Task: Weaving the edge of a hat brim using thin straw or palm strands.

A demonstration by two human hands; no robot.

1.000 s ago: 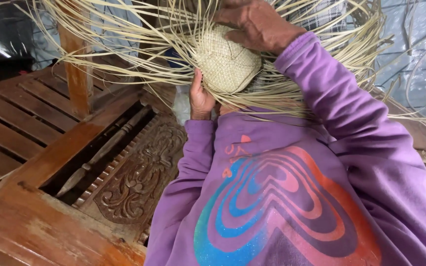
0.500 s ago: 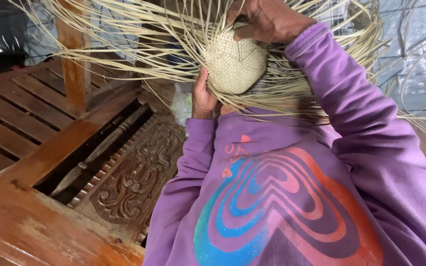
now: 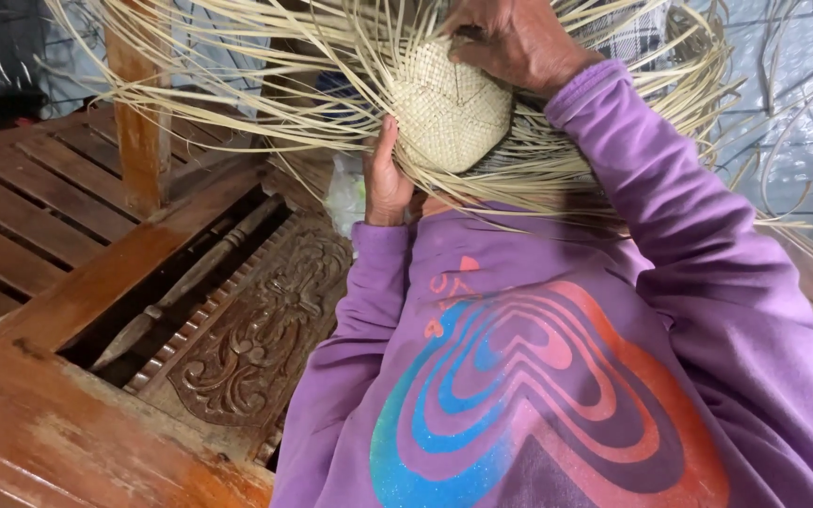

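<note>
Wooden bench [image 3: 77, 310] lies left of and below both hands, carved backrest panel [image 3: 256, 339] under the left forearm. Purple sleeves bent upward from the chest. Loose strips [image 3: 265, 85] fan out around both hands. Woven dome [image 3: 449, 113] sits between the hands. Right hand [image 3: 519, 42] arched over the dome's upper right edge, fingers curled, pinching strips there. Left hand [image 3: 386, 179] upright, palm against the dome's lower left side, fingers partly hidden by strips; grip cannot be judged.

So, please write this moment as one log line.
left hand: touching woven piece | right hand: gripping its top | loose strips: fanned around
</note>
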